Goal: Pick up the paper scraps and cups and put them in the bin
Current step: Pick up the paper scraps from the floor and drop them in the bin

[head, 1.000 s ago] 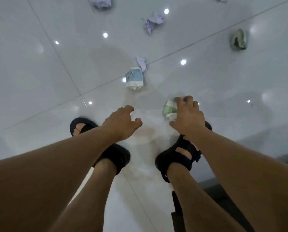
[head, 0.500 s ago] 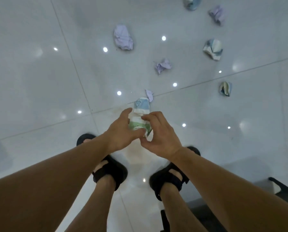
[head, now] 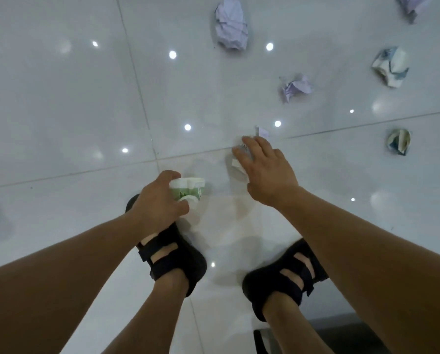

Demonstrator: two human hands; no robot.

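Observation:
My left hand (head: 160, 200) is closed around a crushed green and white paper cup (head: 188, 191), held just above the glossy white tile floor (head: 60, 111). Farther forward, my right hand (head: 265, 169) lies over a second crushed cup (head: 237, 163) on the floor, fingers spread over it; most of that cup is hidden and I cannot tell if it is gripped. A small paper scrap (head: 262, 131) lies just past the fingertips. No bin is in view.
More litter lies ahead: a large crumpled lilac paper (head: 231, 24), a smaller lilac scrap (head: 295, 86), a crushed blue-white cup (head: 390, 66), another crushed cup (head: 399, 141) and a paper ball (head: 413, 5) at the top right. My sandalled feet (head: 173, 251) stand below my hands.
The green cup has passed from my right hand into my left. My right hand has moved forward and right onto the blue and white cup on the floor. The view has shifted forward.

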